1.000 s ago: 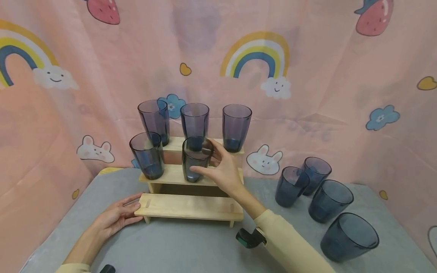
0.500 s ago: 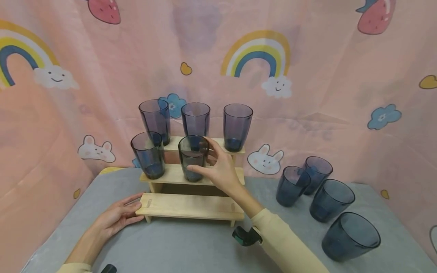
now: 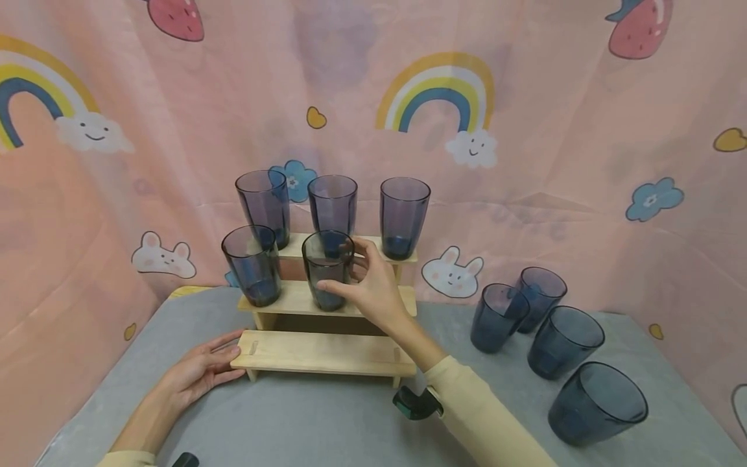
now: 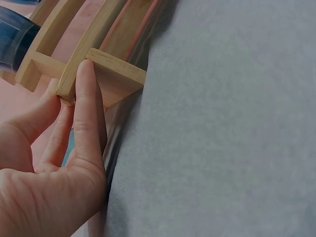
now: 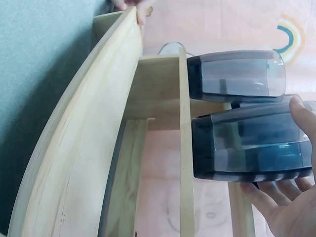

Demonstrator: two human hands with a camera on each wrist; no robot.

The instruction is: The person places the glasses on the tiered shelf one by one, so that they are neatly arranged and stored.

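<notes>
1. The right hand (image 3: 373,292) curls its thumb and fingers round a smoky blue-grey glass tumbler (image 3: 327,269) that stands upright on the middle step of a pale three-step wooden riser (image 3: 327,353); in the right wrist view the tumbler's thick, dark base sits flat against the step's smooth plank
2. Just to the left of that hand, on the same step, stands a second tumbler (image 3: 253,264) of the same tapered, round-mouthed shape, apart from the gripped one
3. Above and behind the right hand, three taller-looking purple-tinted tumblers (image 3: 332,214) stand in a row on the top step
4. The left hand (image 3: 201,370) lies with straight fingers against the left end of the riser's bottom step; in the left wrist view the fingertips (image 4: 85,74) press the squared, light-grained end of the plank (image 4: 111,74) and nothing is gripped
5. Well to the right of the right hand, four more dark blue glass tumblers (image 3: 563,350) stand loose on the matte grey table cover (image 3: 327,421)
6. Behind everything hangs a soft pink cloth backdrop (image 3: 554,130) printed with rainbows, clouds, rabbits and strawberries
</notes>
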